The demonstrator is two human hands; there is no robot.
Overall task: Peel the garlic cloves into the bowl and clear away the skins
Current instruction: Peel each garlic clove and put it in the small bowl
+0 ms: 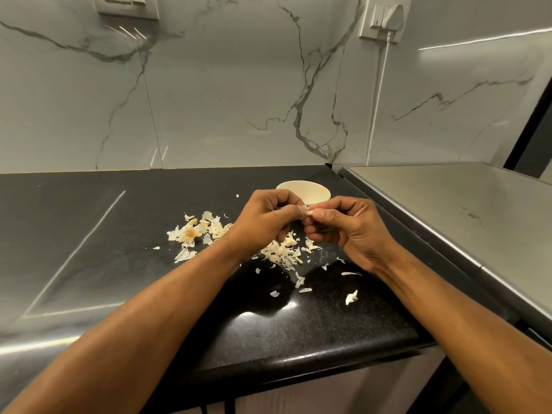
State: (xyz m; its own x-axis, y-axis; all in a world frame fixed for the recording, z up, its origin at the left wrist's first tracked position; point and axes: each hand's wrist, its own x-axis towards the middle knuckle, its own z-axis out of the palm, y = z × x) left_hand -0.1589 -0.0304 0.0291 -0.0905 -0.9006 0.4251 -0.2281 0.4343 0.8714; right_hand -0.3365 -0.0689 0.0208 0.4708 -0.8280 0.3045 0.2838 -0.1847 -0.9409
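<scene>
1. Head view: garlic clove held above the countertop, just in front of the bowl; mostly hidden by fingers, only a pale sliver visible.
2. Pinched between both hands: left hand with fingers curled round one end, right hand with thumb and fingers closed on the other end. Peeling judged under way; amount of skin remaining on the clove not determinable.
3. Bowl positioned behind the hands, partly covered by them; visible inner wall pale with a faint stain. Contents hidden, so count of peeled cloves could not be told.
4. Skins scattered loose on the countertop beneath and just beside the hands, with further flakes nearer the front edge.
5. Stripped bulb base lying among skins to the left, well apart from the bowl.
6. No unpeeled cloves seen on the countertop; peeling stage judged near its end.
7. Clearing of skins not yet started; entire clean-up step judged outstanding.
8. Steel surface adjoining on the right, carrying no skins.
</scene>
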